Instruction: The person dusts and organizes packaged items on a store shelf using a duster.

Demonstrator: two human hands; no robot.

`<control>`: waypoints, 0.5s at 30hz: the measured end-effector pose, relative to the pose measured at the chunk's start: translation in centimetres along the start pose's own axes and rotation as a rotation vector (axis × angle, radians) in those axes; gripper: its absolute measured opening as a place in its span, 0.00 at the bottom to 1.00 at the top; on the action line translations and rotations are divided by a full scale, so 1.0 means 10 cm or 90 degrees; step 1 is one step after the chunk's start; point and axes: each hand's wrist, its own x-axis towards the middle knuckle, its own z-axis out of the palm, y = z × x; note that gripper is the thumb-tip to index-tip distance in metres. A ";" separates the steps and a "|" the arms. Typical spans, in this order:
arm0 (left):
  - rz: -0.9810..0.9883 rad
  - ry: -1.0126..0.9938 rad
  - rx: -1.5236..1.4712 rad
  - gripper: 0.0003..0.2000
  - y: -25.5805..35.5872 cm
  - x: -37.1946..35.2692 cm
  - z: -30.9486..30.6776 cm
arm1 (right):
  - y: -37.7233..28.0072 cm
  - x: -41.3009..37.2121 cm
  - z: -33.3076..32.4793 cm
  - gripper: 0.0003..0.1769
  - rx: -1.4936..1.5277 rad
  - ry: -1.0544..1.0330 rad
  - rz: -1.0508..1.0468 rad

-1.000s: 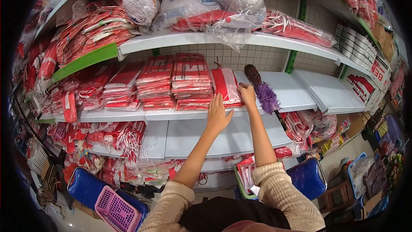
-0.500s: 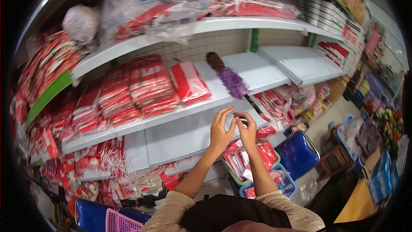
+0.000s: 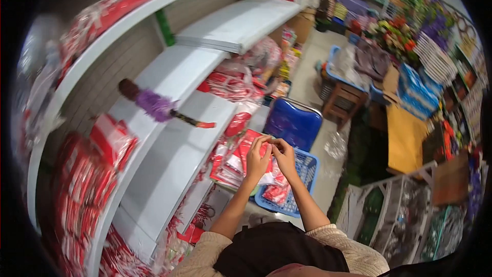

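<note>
Head view: left grip (image 3: 258, 158) and right grip (image 3: 284, 156), both bare hands, meet at about the middle of the picture; fingers bent, fingertips drawn close together, the span between the two narrow; whether anything small is pinched there, cannot tell.

Red-and-white packets (image 3: 236, 164) lie directly behind and below the left grip as seen from above, spreading out to its left; a patch of red shows between the two hands; the hands seem raised over the pile, contact with it not clear. Blue basket (image 3: 309, 169) stands just beside, under the right grip and forearm, its open lattice rim curving out to the right; red bundles (image 3: 277, 193) sit inside it, between the forearms in this view.

Beyond the fingertips, near, a blue chair (image 3: 292, 123) with a metal frame; left of it, a lower shelf (image 3: 174, 149), pale and sloping across the picture; above that, a middle shelf (image 3: 200, 64) with a purple feather duster (image 3: 156, 105), its handle jutting past the shelf edge towards the hands; at far left, stacked packages (image 3: 87, 190), red and white, on the same middle shelf, well apart from either grip; off right, a brown stool (image 3: 342, 103) and yellowish cardboard (image 3: 405, 138).
</note>
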 end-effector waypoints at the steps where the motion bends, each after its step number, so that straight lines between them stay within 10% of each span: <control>1: -0.017 -0.028 -0.034 0.11 -0.11 -0.05 0.17 | 0.10 -0.06 -0.13 0.09 0.002 0.018 0.034; 15: -0.201 -0.275 0.032 0.12 -1.35 -1.17 1.39 | 2.29 -1.20 -1.15 0.12 -0.096 0.059 0.399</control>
